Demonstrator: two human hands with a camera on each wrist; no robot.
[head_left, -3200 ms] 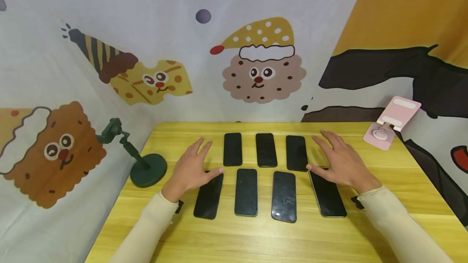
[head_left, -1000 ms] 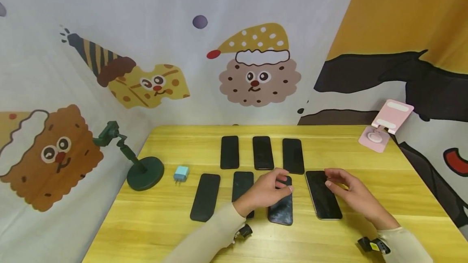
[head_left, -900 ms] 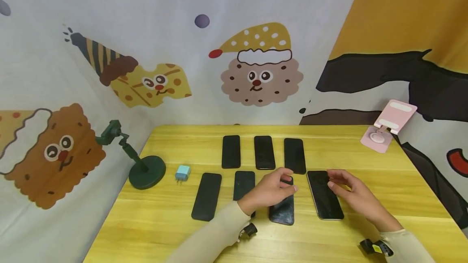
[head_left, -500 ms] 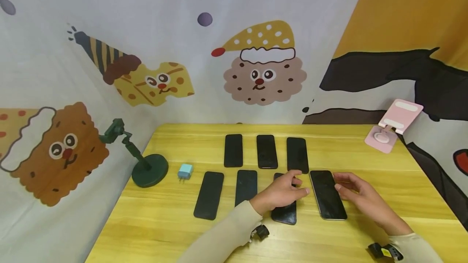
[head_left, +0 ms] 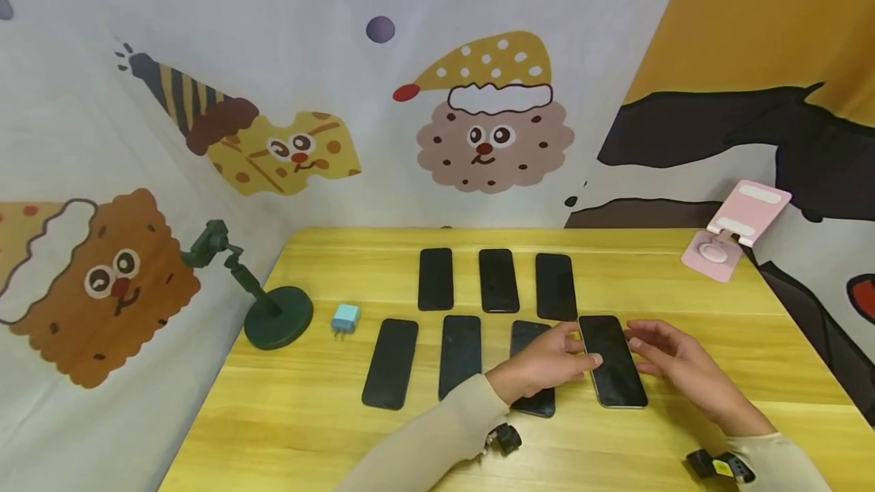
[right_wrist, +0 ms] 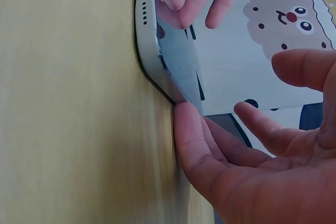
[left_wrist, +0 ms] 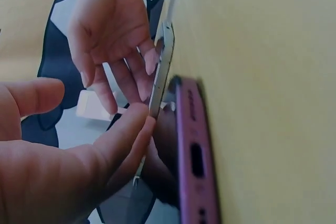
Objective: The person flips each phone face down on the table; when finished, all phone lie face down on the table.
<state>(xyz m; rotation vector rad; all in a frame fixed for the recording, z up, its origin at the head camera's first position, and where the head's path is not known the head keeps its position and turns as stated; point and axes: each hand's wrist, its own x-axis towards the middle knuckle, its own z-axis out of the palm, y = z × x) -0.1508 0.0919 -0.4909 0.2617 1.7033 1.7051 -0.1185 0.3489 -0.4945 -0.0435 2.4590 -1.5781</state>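
Note:
In the head view, a black-screened smartphone (head_left: 613, 363) lies at the right end of the front row. My left hand (head_left: 550, 359) is at its left side, thumb over the screen's edge and fingers low at the frame. On the opposite side, my right hand (head_left: 690, 374) has its fingertips at the right edge. The left wrist view shows left fingers meeting the phone's silver side, the thumb standing apart. Right fingertips touch the silver frame (right_wrist: 157, 51) in the right wrist view, thumb raised. Under my left hand lies another smartphone (head_left: 536, 403), partly hidden, its edge purple (left_wrist: 197, 156).
Two more phones lie leftward in the front row, including the leftmost phone (head_left: 390, 363). A back row of three includes a middle phone (head_left: 499, 280). A blue charger plug (head_left: 345, 318), a green stand (head_left: 279, 317) and a pink phone stand (head_left: 714, 255) stand around them.
My left hand has crossed rightward from the leftmost front phone, uncovering the charger plug, to the rightmost phone's left edge. My right hand has drawn back from above that phone to its right side.

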